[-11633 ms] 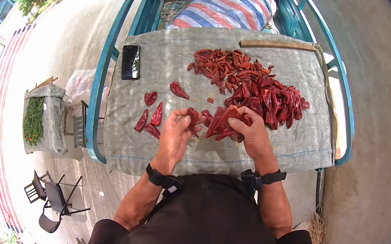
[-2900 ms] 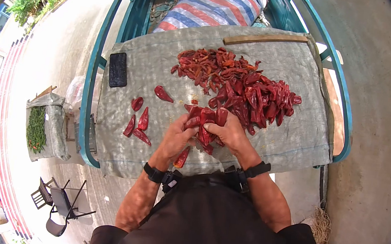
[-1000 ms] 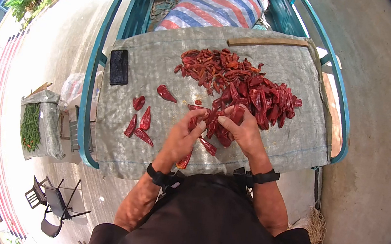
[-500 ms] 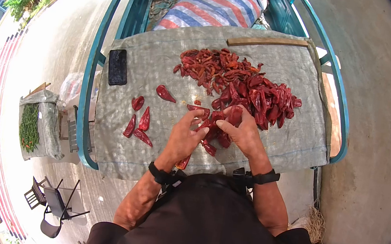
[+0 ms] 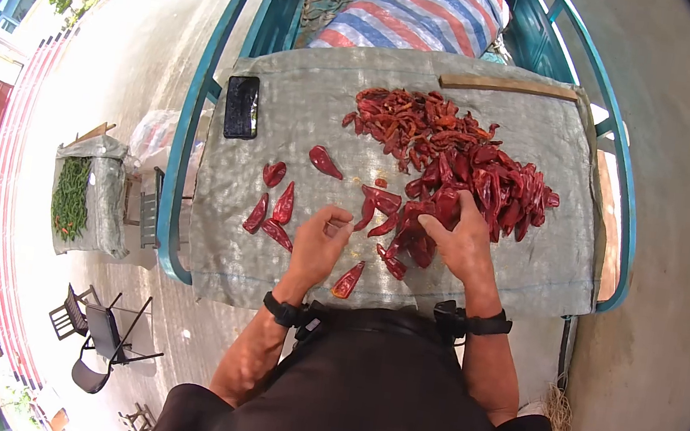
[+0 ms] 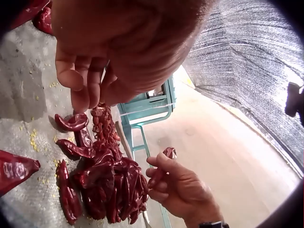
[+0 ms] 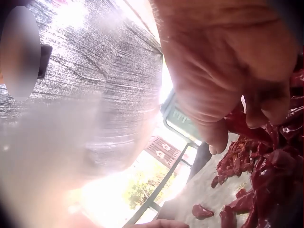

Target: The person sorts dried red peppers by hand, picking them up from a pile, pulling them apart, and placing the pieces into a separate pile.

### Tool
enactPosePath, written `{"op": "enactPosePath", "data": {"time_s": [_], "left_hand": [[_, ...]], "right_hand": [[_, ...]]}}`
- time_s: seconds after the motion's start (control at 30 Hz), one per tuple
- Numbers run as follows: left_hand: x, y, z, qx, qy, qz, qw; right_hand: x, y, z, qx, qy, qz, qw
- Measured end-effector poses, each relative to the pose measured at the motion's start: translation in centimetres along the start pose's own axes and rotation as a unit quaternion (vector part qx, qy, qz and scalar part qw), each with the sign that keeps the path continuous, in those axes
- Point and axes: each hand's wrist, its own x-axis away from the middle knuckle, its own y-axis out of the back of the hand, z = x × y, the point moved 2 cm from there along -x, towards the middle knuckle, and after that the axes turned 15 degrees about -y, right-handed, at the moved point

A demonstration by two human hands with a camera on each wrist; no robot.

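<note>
My left hand hovers over the cloth with its fingers loosely bent and nothing between them; the left wrist view confirms this. Nearest it lie a few loose red peppers and one pepper close to the cloth's front edge. In my right hand a glossy dried red pepper is held between thumb and fingers, low over the front of a heap of whole red peppers. The left wrist view also shows that pepper, partly covered by the fingers.
Behind the heap spreads a pile of smaller shrivelled peppers. Several single peppers and a black phone lie at left. The grey woven cloth sits within a teal cart rail. A wooden strip lies at the back.
My left hand has drawn back to the left, away from the peppers that both hands were handling together. Those peppers now lie on the cloth. My right hand stays by the heap.
</note>
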Motion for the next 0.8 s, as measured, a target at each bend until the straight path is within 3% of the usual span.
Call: {"op": "enactPosePath", "data": {"time_s": [0.1,0.2,0.33,0.47,0.57,0.67,0.8], "left_hand": [[0.4,1.7,0.2,-0.087,0.008,-0.039,0.995],[0.9,4.1,0.6,-0.311,-0.131,-0.111,0.935],[1.0,7.8,2.4,-0.445,-0.087,-0.14,0.88],[1.0,9.1,3.0,-0.496,0.029,-0.128,0.858],[1.0,9.0,3.6,-0.501,0.058,-0.116,0.856],[1.0,8.4,5.7,-0.447,-0.007,-0.117,0.887],[0.8,5.9,4.1,-0.407,-0.022,-0.09,0.909]], "right_hand": [[-0.7,-0.4,-1.2,0.021,0.029,-0.025,0.999],[-0.7,-0.6,-1.6,0.037,0.06,-0.054,0.996],[-0.5,-0.6,-1.6,0.023,0.061,-0.04,0.997],[-0.4,-0.7,-1.8,-0.007,0.034,0.001,0.999],[-0.2,-0.7,-1.5,-0.017,-0.003,0.039,0.999],[0.1,-0.7,-0.8,-0.024,-0.028,0.07,0.997],[0.3,-1.4,-1.1,-0.042,0.003,0.091,0.995]]}}
